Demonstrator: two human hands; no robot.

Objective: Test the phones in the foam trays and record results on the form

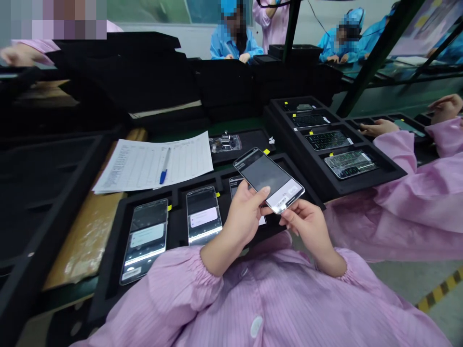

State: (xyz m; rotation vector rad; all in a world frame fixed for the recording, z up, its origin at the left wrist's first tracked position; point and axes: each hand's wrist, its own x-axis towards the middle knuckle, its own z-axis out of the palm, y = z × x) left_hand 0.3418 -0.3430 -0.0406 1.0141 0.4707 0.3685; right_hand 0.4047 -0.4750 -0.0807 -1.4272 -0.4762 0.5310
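I hold a smartphone (pixel 268 177) with a dark screen and silver rim, raised and tilted above a black foam tray (pixel 177 197). My left hand (pixel 246 212) grips its near left edge, thumb on the glass. My right hand (pixel 307 224) pinches the phone's near bottom corner. Below my hands the tray holds two phones (pixel 146 236) (pixel 203 213) lying face up in slots, and a third phone (pixel 237 183) lies partly hidden under my left hand.
A printed sheet (pixel 144 164) with a blue pen (pixel 164 168) lies beyond the tray. A second black tray (pixel 383 164) of phones stands at right, where a co-worker's pink-sleeved arms (pixel 415 183) reach. Stacked black trays (pixel 144 82) fill the back; other workers sit beyond.
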